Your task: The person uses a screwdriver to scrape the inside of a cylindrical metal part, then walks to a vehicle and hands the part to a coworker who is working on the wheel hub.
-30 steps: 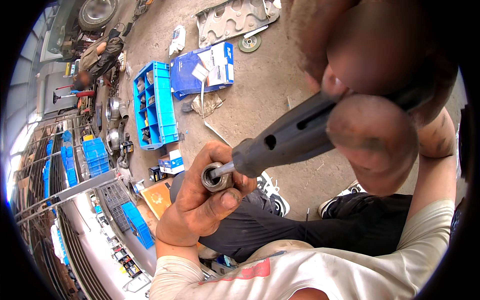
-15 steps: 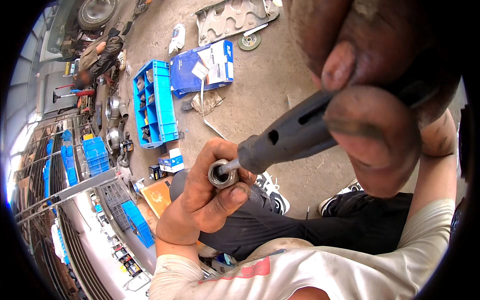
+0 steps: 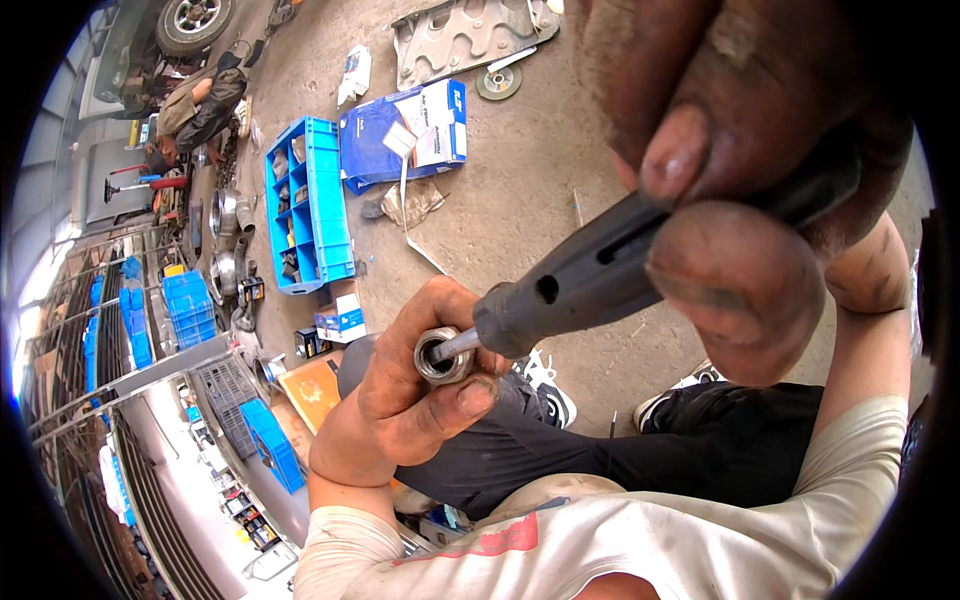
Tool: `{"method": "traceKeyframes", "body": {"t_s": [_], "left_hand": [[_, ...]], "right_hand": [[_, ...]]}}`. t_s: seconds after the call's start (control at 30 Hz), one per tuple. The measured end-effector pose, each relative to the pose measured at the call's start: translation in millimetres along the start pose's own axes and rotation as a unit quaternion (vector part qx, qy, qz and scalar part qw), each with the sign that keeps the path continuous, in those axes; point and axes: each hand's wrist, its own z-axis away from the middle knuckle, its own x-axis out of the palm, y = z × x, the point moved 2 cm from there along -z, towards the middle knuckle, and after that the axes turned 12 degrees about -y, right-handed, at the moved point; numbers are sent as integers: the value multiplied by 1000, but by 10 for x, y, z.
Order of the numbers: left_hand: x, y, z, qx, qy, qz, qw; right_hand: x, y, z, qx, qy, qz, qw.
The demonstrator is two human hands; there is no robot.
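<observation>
My left hand [image 3: 415, 385] is closed around a hollow metal cylinder [image 3: 429, 372] whose round open end is turned up. Blackened and close to the camera, my right hand [image 3: 745, 210] grips a tool with a black tapered handle [image 3: 570, 280] that has a hole and a slot in it; it looks like a screwdriver. Its thin metal shaft [image 3: 457, 345] runs into the opening of the cylinder. The tip is hidden inside, and how far in it reaches cannot be seen.
Beyond my hands, a blue divided bin [image 3: 325, 210] of small parts stands beside a blue-and-white box [image 3: 410, 130] on the concrete floor. Farther off lie a metal plate [image 3: 465, 40] and a disc [image 3: 498, 82]. A person [image 3: 200, 110] crouches near a wheel [image 3: 193, 22]. Shelving [image 3: 110, 330] lines the left.
The tool has tilted and drawn back slightly, so a little more of its shaft shows outside the cylinder. My right fingers have shifted a little on the handle. My left hand keeps its hold.
</observation>
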Motion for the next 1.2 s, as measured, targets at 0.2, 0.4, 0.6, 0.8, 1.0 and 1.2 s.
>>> {"method": "traceKeyframes", "body": {"t_s": [0.2,0.4,0.6,0.8,1.0,1.2], "left_hand": [[63,-19,36,23,65,29,997],[151,113,9,-8,118,47,992],[2,-50,39,20,48,53,997],[49,-28,-6,18,79,26,996],[-57,-106,-22,100,46,-77,991],[-109,-29,-136,151,26,-233,960]], "right_hand": [[39,79,-63,-11,-10,-13,1000],[6,124,-116,0,-4,-26,1000],[5,144,-157,11,7,-33,999],[-12,58,-109,24,20,-26,999],[40,-73,-43,17,30,-25,999],[101,-11,-82,36,54,-62,996]]}}
